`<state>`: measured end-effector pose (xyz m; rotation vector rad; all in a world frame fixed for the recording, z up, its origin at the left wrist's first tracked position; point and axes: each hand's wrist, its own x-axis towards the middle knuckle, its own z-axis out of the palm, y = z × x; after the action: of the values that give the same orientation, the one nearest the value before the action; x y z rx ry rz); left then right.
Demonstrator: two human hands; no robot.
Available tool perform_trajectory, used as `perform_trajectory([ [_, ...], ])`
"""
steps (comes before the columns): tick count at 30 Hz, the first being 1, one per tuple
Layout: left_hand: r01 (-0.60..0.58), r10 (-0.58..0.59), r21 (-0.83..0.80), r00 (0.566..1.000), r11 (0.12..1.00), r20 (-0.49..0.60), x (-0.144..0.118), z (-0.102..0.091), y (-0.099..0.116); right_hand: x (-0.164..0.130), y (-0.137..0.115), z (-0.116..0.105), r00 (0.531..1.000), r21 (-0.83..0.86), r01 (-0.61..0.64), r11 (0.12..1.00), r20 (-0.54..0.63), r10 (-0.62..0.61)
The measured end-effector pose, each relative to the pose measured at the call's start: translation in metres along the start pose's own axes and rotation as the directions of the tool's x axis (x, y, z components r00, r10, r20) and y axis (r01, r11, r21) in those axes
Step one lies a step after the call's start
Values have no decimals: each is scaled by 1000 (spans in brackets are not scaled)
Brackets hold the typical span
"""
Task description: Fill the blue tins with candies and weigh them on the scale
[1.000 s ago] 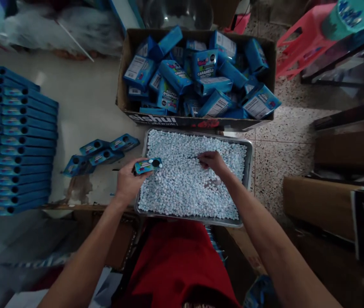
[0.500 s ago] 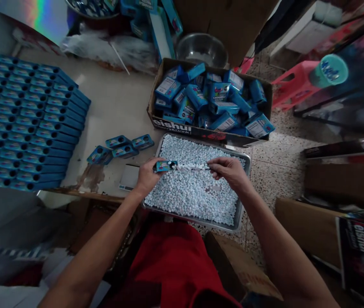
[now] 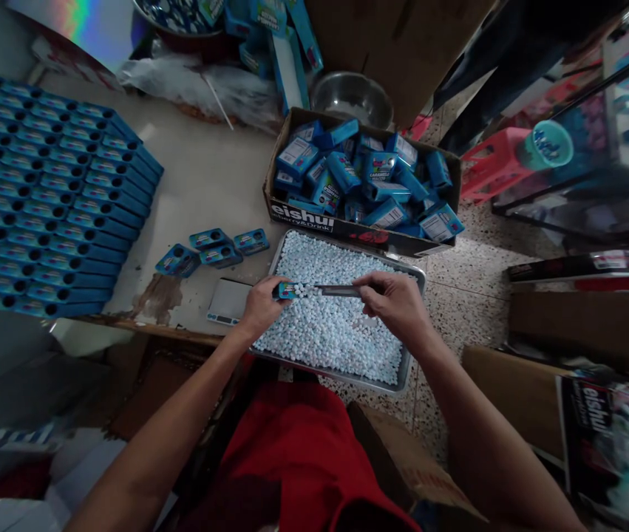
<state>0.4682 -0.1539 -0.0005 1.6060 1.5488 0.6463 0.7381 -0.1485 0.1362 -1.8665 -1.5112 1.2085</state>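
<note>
My left hand [image 3: 260,309] is closed around a small blue candy box [image 3: 285,290], whose end with the hole faces right. In my right hand [image 3: 395,301] is the end of a narrow metal trough [image 3: 341,290], pinched between fingers and thumb. The trough's left end meets the box, and a few white candies [image 3: 304,290] are bunched there at the opening. Most of the trough's length is bare. Below both hands lies a metal tray [image 3: 415,314] spread with small pale candies [image 3: 328,343].
Behind the tray stands an open carton [image 3: 303,216] of blue boxes. Left of it, several blue boxes [image 3: 219,255] lie near a small scale [image 3: 229,301]. Stacked blue boxes [image 3: 59,199] fill the far left. A metal bowl [image 3: 352,100] and a pink stool [image 3: 494,159] are farther back.
The row of candies along the trough has slid left to the box, baring the metal near my right hand. The head view has shifted slightly.
</note>
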Motion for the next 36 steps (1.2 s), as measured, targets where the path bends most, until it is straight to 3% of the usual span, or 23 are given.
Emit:
perform_trajectory([
  [5, 11, -11, 0, 1000, 1000, -20, 0, 4, 2, -8, 6, -1, 999, 110, -33, 993, -29, 36],
  [11, -93, 95, -51, 995, 994, 40, 11, 15, 7, -31, 31, -16, 988, 227, -113, 967, -76, 133],
  [15, 72, -52, -234, 995, 969, 91, 24, 26, 6, -49, 84, -30, 963, 284, -198, 938, -121, 240],
  [19, 183, -134, -360, 979, 915, 156, 32, 36, 5, -65, 159, -51, 906, 97, -339, 936, -233, 353],
  [21, 193, -147, -379, 978, 905, 148, 34, 38, 7, -68, 188, -55, 878, 94, -397, 913, -250, 407],
  [24, 192, -141, -386, 978, 903, 157, 35, 38, 10, -57, 212, -31, 863, 238, -426, 873, -183, 471],
  [26, 183, -125, -387, 978, 904, 169, 36, 37, 10, -38, 216, 10, 872, 315, -418, 852, -123, 473],
  [29, 150, -129, -324, 988, 934, 83, 38, 31, 6, -4, 210, 81, 890, 421, -401, 814, -30, 454],
  [31, 126, -123, -247, 992, 961, 27, 39, 24, 2, 11, 206, 110, 897, 490, -398, 776, 29, 441],
  [33, 110, -111, -191, 994, 975, 4, 41, 15, -2, 16, 203, 114, 901, 540, -399, 741, 81, 427],
  [36, 91, -96, -144, 995, 985, -27, 45, 6, -3, 8, 196, 84, 904, 579, -405, 708, 140, 403],
])
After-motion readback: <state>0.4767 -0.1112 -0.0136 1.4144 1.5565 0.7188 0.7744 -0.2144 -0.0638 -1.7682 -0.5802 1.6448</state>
